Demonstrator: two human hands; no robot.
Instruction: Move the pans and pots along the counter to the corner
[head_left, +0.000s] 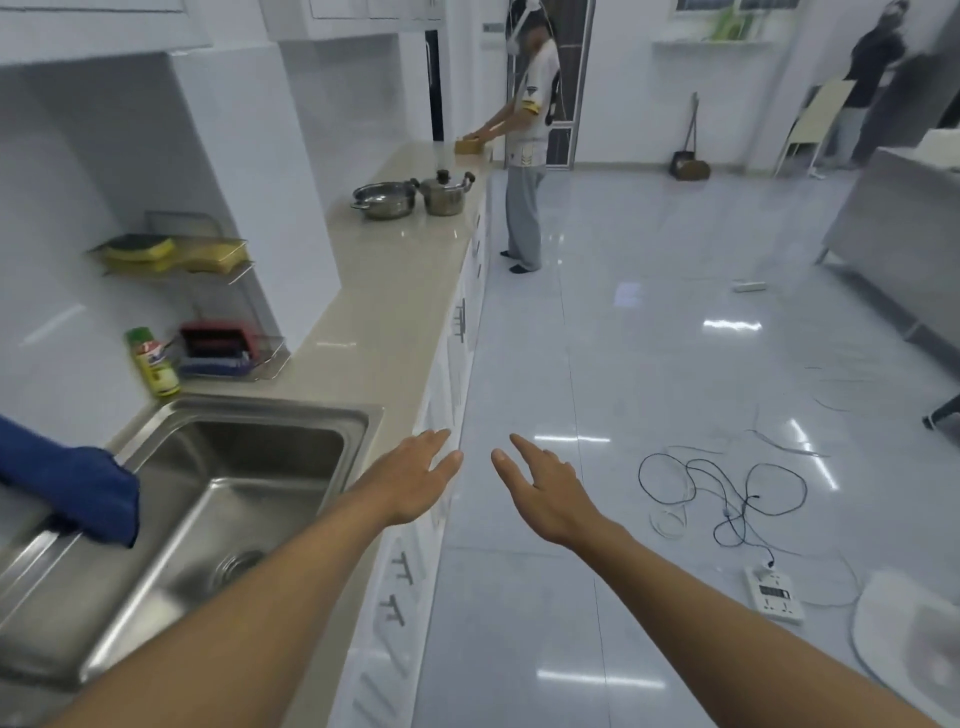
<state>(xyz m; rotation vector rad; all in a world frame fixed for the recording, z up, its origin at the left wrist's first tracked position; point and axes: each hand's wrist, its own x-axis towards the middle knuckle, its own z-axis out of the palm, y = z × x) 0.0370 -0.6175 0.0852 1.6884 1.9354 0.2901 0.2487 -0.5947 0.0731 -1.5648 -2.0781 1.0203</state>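
Both bare forearms reach forward side by side, the left hand (415, 480) and right hand (545, 493) near each other but apart — fingers spread and loosely extended, palms down, gripping nothing.

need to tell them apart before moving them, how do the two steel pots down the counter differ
The left pot is open with no lid, so its shiny inside shows; the right pot carries a lid with a dark knob. The left pot is wide and shallow, the right pot narrower and taller. The right pot has dark side handles; the left pot's look like plain steel. Both are steel, side by side on the counter.
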